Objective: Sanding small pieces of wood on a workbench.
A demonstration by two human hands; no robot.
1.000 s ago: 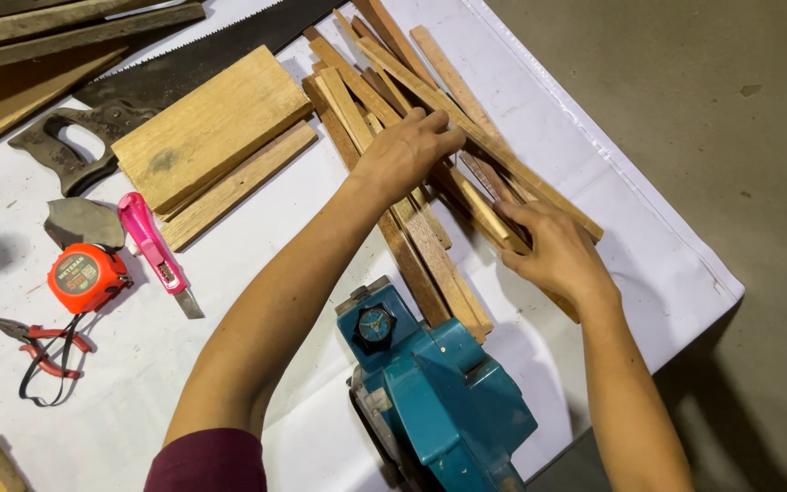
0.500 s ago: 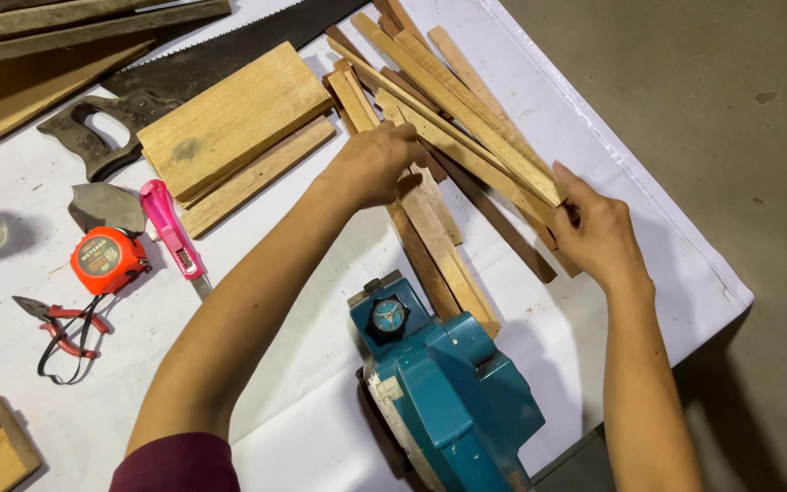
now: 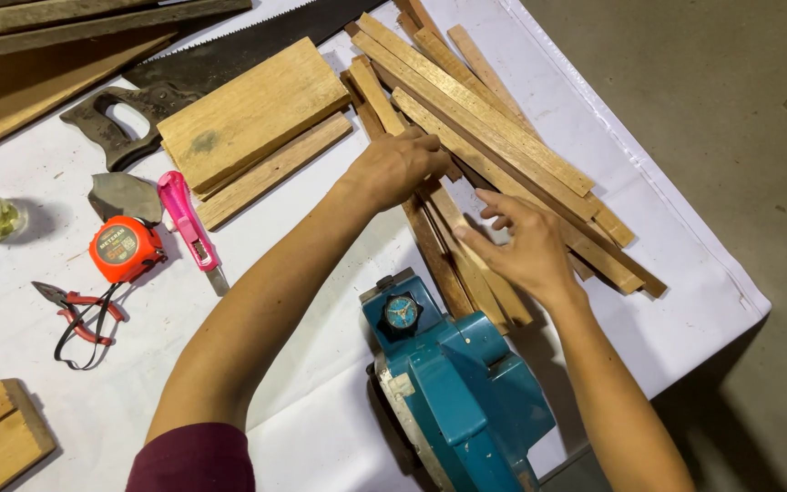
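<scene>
Right hand (image 3: 521,251) shifted inward, pale wooden slats (image 3: 494,128) fanned

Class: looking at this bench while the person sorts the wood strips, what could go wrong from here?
1. The wood strips are rough-sawn; both the left hand and right hand are bare, so splinters seem likely.
2. Some strips reach close to the table edge and might slide off.
3. The pink utility knife appears to have its blade out near the left forearm.
</scene>
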